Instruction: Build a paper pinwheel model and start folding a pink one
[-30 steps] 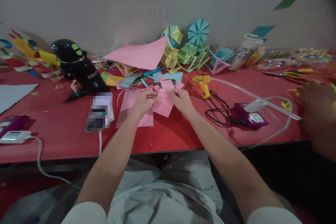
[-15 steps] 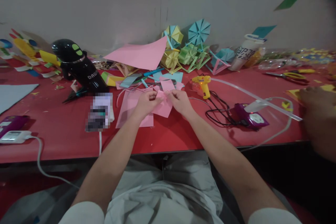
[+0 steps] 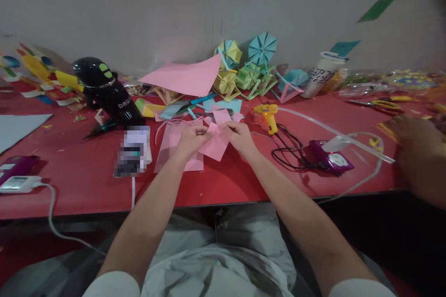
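A small pink paper piece (image 3: 215, 147) with fold lines is held just above the red table, between both hands. My left hand (image 3: 193, 139) pinches its left side. My right hand (image 3: 239, 136) grips its upper right edge, fingers closed. Under and beside my left hand lies a larger flat pink sheet (image 3: 170, 143). Pink strips and scraps (image 3: 223, 115) lie just beyond my fingers. To the right of my right hand, a yellow glue gun (image 3: 268, 116) rests on the table with a small orange light on.
Folded paper umbrellas (image 3: 249, 75) stand against the wall. A black tumbler (image 3: 111, 93) leans at left beside a blurred-out phone (image 3: 133, 151). A purple power socket (image 3: 332, 160), cables, a clear glue stick (image 3: 348, 139) and scissors (image 3: 378, 104) lie right. Another person's hand (image 3: 416, 144) is at the right edge.
The pink paper has turned slightly in my hands, its lower part shifting left and up. The view has tilted a little. The other person's hand at the right has shifted slightly left.
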